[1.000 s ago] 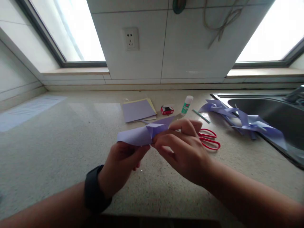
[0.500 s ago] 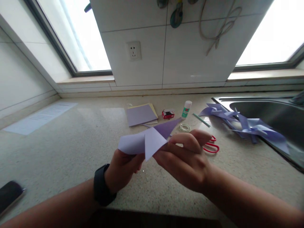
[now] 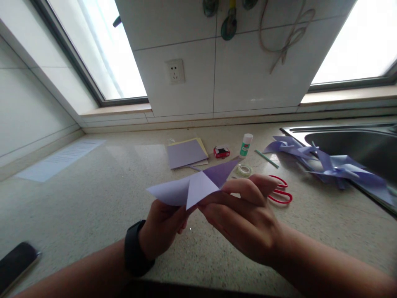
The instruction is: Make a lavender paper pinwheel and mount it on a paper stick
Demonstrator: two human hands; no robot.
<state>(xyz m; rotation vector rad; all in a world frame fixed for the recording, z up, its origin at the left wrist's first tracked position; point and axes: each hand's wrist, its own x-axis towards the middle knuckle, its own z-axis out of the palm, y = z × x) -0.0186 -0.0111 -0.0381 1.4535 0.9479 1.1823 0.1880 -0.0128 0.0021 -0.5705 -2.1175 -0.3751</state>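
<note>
both hands on the paper

left hand (image 3: 163, 227) pinches the folded lilac paper (image 3: 194, 187) from below, right hand (image 3: 245, 215) grips its right side, fingers curled over the fold. paper is held in the air above the counter (image 3: 93, 194). scissors (image 3: 281, 191) lie just right of the right hand, glue (image 3: 246, 145) farther back, pinwheels (image 3: 325, 165) far right by the sink (image 3: 356, 140).

Folded purple paper (image 3: 194, 188) opened from a tight roll into flat triangular flaps, raised slightly, phone (image 3: 17, 261) now in view

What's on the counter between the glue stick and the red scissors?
A roll of clear tape lies between glue stick and scissors, head view.
</note>
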